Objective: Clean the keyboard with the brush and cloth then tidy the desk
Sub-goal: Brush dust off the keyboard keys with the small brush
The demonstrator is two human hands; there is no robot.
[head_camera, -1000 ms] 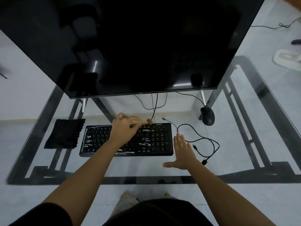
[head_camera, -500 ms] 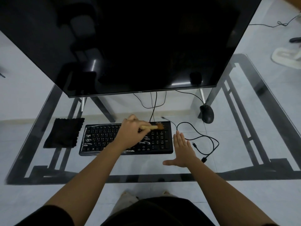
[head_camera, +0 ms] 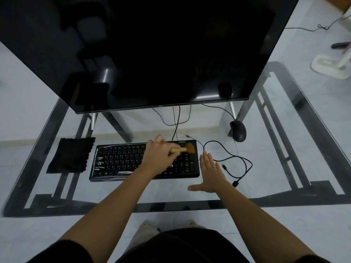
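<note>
The black keyboard (head_camera: 117,162) lies on the glass desk (head_camera: 133,188). It has white smears on its left and front keys. The left hand (head_camera: 159,158) grips the brush (head_camera: 188,148), whose brown hairs touch the keyboard's far right corner. The right hand (head_camera: 210,175) lies flat, fingers straight, just right of the keyboard. A black cloth (head_camera: 71,157) lies just left of it.

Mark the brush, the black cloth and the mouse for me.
brush (head_camera: 182,149), head view, on its wooden handle just short of the bristles.
black cloth (head_camera: 71,155), head view, middle of the fabric.
mouse (head_camera: 239,130), head view, top of its body.
</note>
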